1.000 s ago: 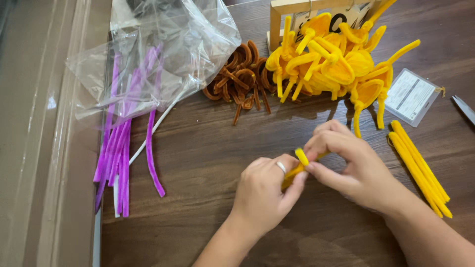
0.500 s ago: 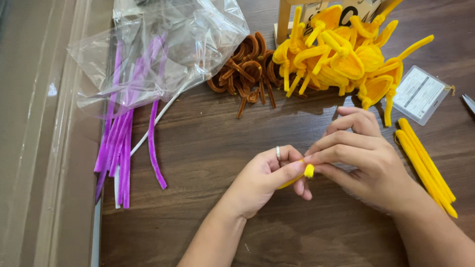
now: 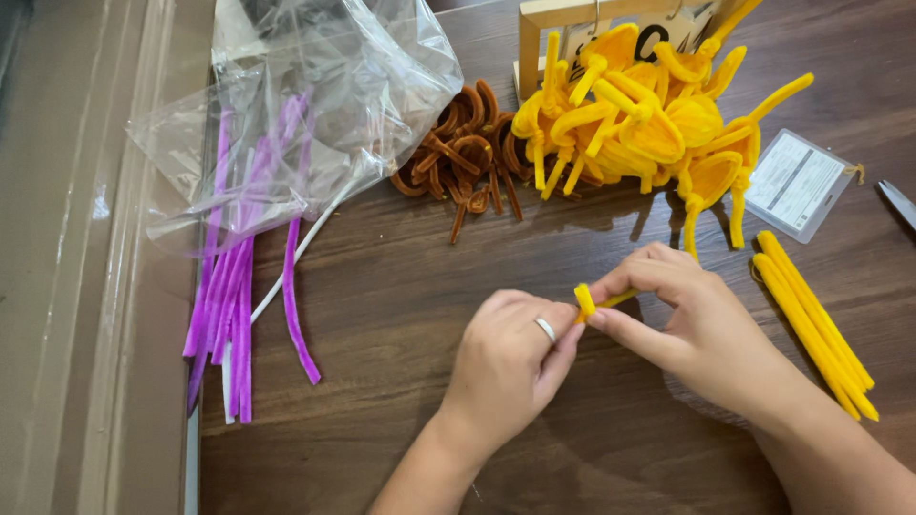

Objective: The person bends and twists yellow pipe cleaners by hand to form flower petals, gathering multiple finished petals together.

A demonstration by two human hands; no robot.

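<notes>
We are pinching a short yellow fuzzy pipe cleaner piece (image 3: 593, 301) between both hands above the dark brown wooden table (image 3: 401, 315). Our left hand (image 3: 510, 362) is curling closed, its fingertips gripping the folded end of the piece. Our right hand (image 3: 692, 329) is closing thumb and forefinger on the other end.

Straight yellow pipe cleaner stems (image 3: 816, 319) are lying just right of that hand. A pile of bent yellow pipe cleaner shapes (image 3: 639, 119) and a heap of brown pipe cleaner loops (image 3: 468, 153) are sitting farther up. Purple pipe cleaner stems (image 3: 234, 305) are protruding from a clear plastic bag (image 3: 315, 105) at left.
</notes>
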